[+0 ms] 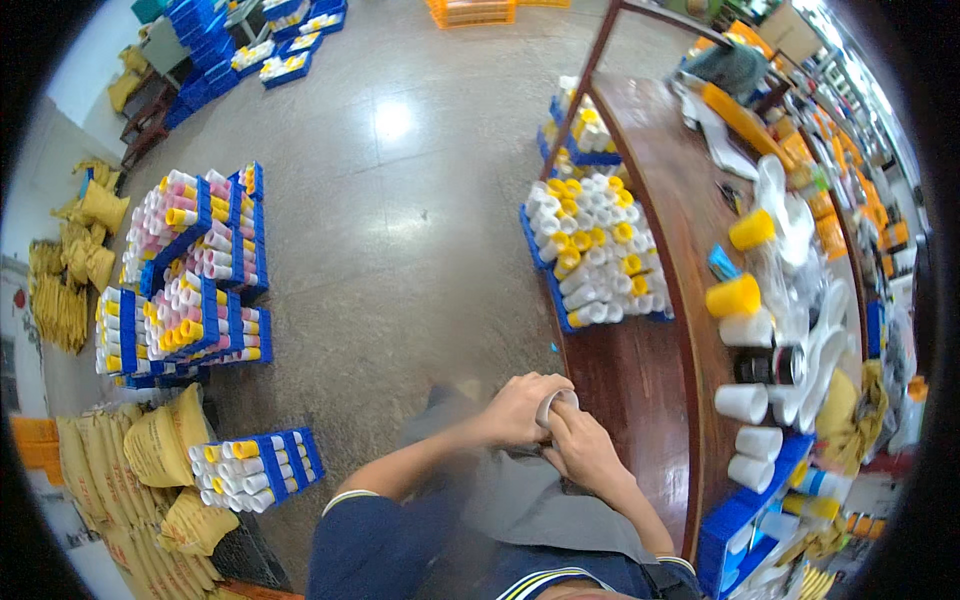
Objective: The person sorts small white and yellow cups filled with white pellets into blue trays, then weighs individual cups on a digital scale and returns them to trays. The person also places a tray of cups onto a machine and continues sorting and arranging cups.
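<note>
Just in front of my body, low in the middle of the head view, I hold a white plastic cup [545,410] between both hands. My left hand [515,408] wraps round the cup from the left, hiding most of its wall. The fingers of my right hand [588,445] grip the cup near its rim from the right; whether a fingertip reaches inside I cannot tell. On the wooden bench [672,235] to my right stand more white cups [741,403], a yellow cup [734,296] and a dark round container [768,366].
A blue crate [565,325] packed with white and yellow cups stands beside the bench. Stacked blue crates [262,240] of cups are on the floor to the left. Tan sacks [165,440] lie at the lower left. Another blue crate [722,530] sits at the bench's near end.
</note>
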The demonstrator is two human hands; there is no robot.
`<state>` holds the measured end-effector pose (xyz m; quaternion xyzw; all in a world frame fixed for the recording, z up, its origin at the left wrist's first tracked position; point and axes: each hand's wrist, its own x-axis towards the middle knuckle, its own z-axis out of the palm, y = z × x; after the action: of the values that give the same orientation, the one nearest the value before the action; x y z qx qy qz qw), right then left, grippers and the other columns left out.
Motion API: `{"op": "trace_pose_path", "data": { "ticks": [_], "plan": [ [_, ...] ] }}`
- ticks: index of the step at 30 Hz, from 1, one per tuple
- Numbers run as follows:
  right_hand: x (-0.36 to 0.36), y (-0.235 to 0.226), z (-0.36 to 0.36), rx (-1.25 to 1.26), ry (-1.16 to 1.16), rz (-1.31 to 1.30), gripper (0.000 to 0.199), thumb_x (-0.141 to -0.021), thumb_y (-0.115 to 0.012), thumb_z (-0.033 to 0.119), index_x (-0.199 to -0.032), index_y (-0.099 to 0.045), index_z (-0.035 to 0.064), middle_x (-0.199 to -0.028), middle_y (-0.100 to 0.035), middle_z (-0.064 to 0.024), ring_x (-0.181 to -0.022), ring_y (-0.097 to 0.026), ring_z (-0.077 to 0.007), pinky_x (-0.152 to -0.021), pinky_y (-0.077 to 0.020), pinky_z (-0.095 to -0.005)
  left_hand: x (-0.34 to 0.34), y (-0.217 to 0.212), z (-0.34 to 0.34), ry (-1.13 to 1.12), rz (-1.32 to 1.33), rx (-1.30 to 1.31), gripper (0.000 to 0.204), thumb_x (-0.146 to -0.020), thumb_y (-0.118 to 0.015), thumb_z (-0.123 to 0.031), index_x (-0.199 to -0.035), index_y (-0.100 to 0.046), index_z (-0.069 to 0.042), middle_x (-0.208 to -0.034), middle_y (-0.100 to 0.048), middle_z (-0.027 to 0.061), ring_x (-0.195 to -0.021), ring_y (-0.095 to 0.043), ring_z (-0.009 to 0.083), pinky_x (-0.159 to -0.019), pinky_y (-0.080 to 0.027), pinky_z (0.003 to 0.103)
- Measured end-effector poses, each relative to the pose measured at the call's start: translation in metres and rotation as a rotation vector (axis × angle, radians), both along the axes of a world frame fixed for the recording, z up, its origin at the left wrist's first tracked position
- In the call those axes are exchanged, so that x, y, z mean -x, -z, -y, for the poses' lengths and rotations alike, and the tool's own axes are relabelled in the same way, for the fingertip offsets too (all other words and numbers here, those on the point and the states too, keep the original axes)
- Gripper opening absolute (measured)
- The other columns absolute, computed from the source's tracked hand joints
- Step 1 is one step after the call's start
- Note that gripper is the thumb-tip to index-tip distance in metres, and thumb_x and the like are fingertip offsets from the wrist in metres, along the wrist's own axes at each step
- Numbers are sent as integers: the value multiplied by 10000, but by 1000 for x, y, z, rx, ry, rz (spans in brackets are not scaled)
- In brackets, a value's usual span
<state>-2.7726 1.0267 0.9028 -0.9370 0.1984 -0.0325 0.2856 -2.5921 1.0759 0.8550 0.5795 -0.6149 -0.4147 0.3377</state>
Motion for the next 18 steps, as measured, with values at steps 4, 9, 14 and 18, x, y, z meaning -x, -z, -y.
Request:
{"op": "trace_pose_path", "data": {
  "ticks": [4, 9, 14, 18],
  "plan": [
    [-95, 7, 44, -76, -95, -83, 487, -782, -744, 154, -1214, -554, 34, -1164, -603, -206, -961, -605, -411, -848, -501, -483, -89, 19, 23, -93, -172, -137, 556, -782, -754, -289, -1262, -620, -43, -1201, -666, 204, -1189, -610, 351, -992, -487, 431],
    [-223, 21, 141, -22, -191, 28, 413, -792, -738, 114, -1177, -609, 35, -1271, -619, -149, -1182, -600, -351, -966, -506, -421, -215, 59, 90, -283, -293, -38, 687, -700, -860, -139, -1307, -547, -65, -1229, -633, 162, -1135, -635, 322, -958, -509, 425],
    [-409, 57, 250, -171, -289, 33, 265, -845, -595, 107, -1100, -645, 55, -1218, -642, -124, -1188, -602, -299, -961, -500, -404, -369, 60, 159, -551, -354, -93, 728, -693, -860, -113, -1347, -543, -62, -1270, -632, 126, -1189, -616, 264, -986, -502, 395],
    [-552, 45, 320, -40, -677, 29, 270, -835, -601, 85, -1092, -637, 10, -1211, -644, -155, -1184, -605, -311, -967, -500, -407, -479, 18, 191, -816, -450, -281, 736, -680, -855, -91, -1356, -568, -44, -1306, -631, 114, -1225, -593, 235, -1027, -480, 369]
  ]
}}
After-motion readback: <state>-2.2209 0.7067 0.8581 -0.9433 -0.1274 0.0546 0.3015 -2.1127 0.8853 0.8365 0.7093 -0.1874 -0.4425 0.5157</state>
